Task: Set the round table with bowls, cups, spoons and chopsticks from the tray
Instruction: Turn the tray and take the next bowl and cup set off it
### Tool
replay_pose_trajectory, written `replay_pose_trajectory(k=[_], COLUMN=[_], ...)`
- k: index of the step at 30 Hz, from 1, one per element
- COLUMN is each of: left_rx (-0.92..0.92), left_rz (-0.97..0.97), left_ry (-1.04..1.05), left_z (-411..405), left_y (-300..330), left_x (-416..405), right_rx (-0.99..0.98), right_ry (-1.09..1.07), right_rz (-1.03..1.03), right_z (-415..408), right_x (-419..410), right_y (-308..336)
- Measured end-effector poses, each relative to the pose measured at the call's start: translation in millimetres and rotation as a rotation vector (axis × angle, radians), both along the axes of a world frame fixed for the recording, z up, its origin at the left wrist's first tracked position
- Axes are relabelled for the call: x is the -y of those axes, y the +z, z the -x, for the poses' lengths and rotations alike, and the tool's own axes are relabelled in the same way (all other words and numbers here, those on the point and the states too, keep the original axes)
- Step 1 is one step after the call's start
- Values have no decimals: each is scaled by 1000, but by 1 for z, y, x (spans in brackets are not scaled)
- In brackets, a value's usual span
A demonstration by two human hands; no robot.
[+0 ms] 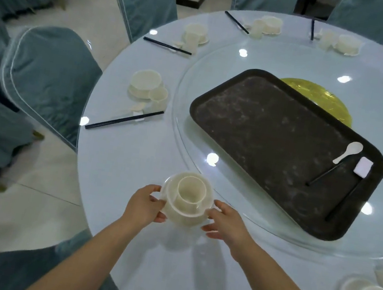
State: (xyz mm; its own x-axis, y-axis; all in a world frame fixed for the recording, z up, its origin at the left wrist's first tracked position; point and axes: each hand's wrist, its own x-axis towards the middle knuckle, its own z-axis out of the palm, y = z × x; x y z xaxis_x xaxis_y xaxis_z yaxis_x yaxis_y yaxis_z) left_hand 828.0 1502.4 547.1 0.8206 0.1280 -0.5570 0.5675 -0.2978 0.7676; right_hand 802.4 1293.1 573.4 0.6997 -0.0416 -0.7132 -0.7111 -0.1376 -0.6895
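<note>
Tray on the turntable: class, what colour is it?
The tray is dark brown, mottled; head view.

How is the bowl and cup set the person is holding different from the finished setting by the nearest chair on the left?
The held set is gripped by the left hand and right hand, with the cup nested inside the bowl. The finished setting lies untouched on the round table, its cup beside the bowl. The finished one has chopsticks and a spoon by it; the held one has neither. Both are the same cream-white ware.
</note>
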Motion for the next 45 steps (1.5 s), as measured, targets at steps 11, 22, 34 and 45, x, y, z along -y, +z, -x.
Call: replay_pose_trajectory(k=[11,22,34,45], left_rx=[-65,6,33,133], left_rz=[7,-280,-196,-93], left_ry=[30,-59,-243,-294], left_z=[11,7,4,6], left_y=[-22,-22,15,49], left_x=[-30,-52,-20,26], right_rx=[-40,31,133,272], right_ry=[62,63,102,-54], right_rz=[15,287,138,158], right_z=[17,18,-3,18], right_x=[-43,-49,-89,-33], right_y=[-15,-24,3,30])
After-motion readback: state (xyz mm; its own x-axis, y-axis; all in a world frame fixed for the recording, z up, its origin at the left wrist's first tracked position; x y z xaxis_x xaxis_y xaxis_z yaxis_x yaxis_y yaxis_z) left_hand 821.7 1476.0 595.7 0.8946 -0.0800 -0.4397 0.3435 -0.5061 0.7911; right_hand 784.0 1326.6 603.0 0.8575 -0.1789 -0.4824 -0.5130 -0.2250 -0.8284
